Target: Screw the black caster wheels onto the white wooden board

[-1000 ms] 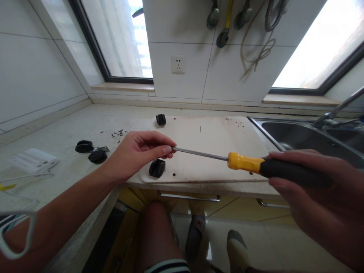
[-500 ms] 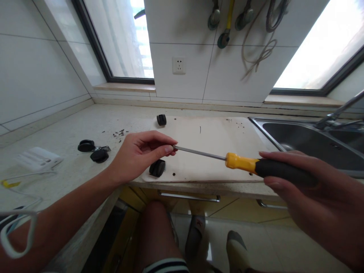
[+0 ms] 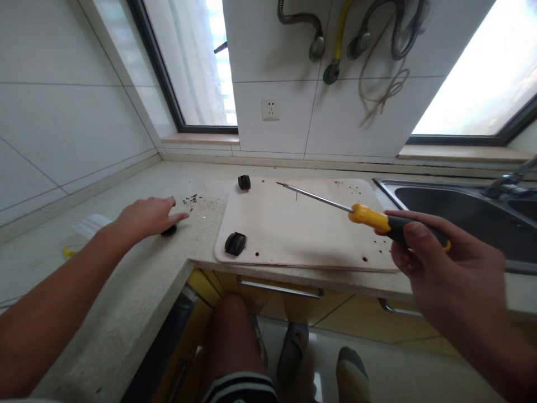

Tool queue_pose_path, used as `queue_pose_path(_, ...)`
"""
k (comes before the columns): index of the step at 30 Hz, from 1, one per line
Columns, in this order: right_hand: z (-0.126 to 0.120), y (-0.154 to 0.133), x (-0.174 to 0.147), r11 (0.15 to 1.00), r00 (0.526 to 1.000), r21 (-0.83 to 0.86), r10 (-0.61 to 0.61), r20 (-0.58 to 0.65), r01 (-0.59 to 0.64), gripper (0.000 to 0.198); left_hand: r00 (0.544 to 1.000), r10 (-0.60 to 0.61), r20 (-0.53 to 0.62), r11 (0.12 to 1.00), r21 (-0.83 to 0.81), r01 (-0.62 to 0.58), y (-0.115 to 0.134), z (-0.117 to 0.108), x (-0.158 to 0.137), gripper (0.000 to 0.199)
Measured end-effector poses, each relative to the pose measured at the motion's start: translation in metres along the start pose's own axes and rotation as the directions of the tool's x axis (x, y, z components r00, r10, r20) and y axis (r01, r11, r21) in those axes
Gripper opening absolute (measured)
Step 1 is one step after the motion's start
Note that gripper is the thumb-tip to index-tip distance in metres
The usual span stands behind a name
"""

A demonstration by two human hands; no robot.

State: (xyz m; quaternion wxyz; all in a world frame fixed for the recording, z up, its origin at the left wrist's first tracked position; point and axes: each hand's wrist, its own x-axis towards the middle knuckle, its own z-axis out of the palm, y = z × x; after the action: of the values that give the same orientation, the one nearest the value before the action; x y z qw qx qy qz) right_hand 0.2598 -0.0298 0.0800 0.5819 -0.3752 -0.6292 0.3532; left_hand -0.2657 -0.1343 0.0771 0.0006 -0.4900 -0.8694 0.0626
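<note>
My right hand (image 3: 444, 257) is wrapped round the handle of a yellow-and-black screwdriver (image 3: 369, 218). Its bare metal shaft points left above the white board (image 3: 302, 224), with the tip in the air. Over the counter to the left of the board, my left hand (image 3: 146, 217) reaches out with thumb and forefinger apart. Beneath that hand a black caster (image 3: 169, 230) shows in part; the rest is hidden. Just beyond the fingertips lie several small dark screws (image 3: 193, 198). Two black casters, a far one (image 3: 244, 182) and a near one (image 3: 235, 244), stand at the board's left end.
A steel sink (image 3: 440, 204) with a tap (image 3: 503, 184) borders the board on the right. Behind my left arm lies a clear plastic box (image 3: 90, 225). The counter's front edge drops to yellow drawers (image 3: 268, 302). Hoses and a wall socket (image 3: 271, 109) are at the back.
My left hand has left the screwdriver's tip and moved left to the loose casters. The screwdriver's tip is now free and tilted further up. The view has shifted slightly.
</note>
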Motion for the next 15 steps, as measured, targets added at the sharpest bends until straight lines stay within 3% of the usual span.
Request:
queue_pose_path(3,-0.004,-0.008,0.0,0.991,0.994,0.116,0.077,-0.081,-0.067,0.031,0.999,0.017,0.05,1.0,-0.008,-0.016,-0.022,0.037,-0.002,0.075)
queue_pose_path(7,-0.013,-0.019,-0.003,0.988,0.992,0.153,0.041,-0.118,-0.022,0.028,0.998,0.005,-0.06,0.992,-0.129,-0.013,-0.028,0.058,-0.011,0.057)
queue_pose_path(11,-0.026,-0.023,-0.002,0.987,0.985,0.162,0.04,-0.171,-0.012,0.029,0.959,-0.058,-0.276,0.951,-0.309,-0.031,-0.005,0.032,-0.021,0.047)
queue_pose_path(15,-0.036,-0.024,0.004,0.972,0.973,0.234,0.038,-0.227,0.017,0.035,0.879,-0.063,-0.472,0.843,-0.497,-0.206,0.066,-0.026,-0.026,0.034)
